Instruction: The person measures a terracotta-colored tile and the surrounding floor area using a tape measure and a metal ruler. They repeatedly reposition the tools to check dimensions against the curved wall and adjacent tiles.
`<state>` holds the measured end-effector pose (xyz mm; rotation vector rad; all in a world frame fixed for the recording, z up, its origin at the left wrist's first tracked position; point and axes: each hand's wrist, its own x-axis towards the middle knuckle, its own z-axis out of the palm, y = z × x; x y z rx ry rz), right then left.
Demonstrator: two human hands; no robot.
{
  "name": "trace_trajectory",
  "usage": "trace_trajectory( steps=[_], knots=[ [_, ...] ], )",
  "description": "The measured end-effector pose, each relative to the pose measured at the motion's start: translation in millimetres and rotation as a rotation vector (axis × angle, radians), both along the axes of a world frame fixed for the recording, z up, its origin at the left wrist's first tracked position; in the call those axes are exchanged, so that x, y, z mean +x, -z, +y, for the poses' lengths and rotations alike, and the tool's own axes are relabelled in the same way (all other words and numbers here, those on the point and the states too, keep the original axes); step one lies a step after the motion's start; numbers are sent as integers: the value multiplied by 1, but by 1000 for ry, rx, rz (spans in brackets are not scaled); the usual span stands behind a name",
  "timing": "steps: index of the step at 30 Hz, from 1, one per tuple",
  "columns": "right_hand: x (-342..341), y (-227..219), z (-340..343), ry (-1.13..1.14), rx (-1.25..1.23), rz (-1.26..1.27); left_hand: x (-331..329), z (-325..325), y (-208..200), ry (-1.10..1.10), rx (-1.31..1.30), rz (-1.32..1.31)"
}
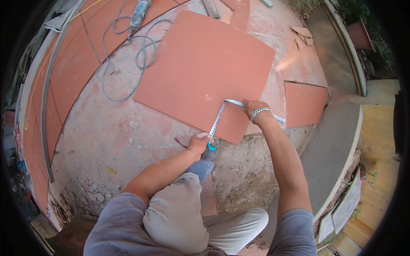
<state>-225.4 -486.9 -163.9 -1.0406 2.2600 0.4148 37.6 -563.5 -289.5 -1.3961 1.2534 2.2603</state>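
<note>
A large terracotta-coloured square tile (205,64) lies in front of me on dusty ground. My left hand (199,144) is closed around a dark tape measure with a teal edge (210,150), by the tile's near edge. Its pulled-out blade (217,120) runs over the tile, and its far end meets a flat silver metal strip (279,119). Fingers closed, my right hand (256,109) grips this strip over the tile's right side. The strip reaches past the tile's edge to the right. My right fingertips are partly hidden.
A power tool (139,15) with a looping grey cable (103,81) lies at the far left. Laid tiles (72,77) curve along the left. A smaller tile (305,104) lies to the right, near a grey concrete border (333,141). Rubble (96,192) lies at lower left.
</note>
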Motion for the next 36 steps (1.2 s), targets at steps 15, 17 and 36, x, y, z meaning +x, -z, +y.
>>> trace_trajectory(
  steps=[15,17,36],
  knots=[
    [7,-5,52,237,-109,66,-16,16,-5,101,39,17],
    [32,-1,78,459,-338,70,-10,12,-10,114,90,71],
    [235,51,119,1658,-1119,-144,-5,23,-67,824,58,133]
  ],
)
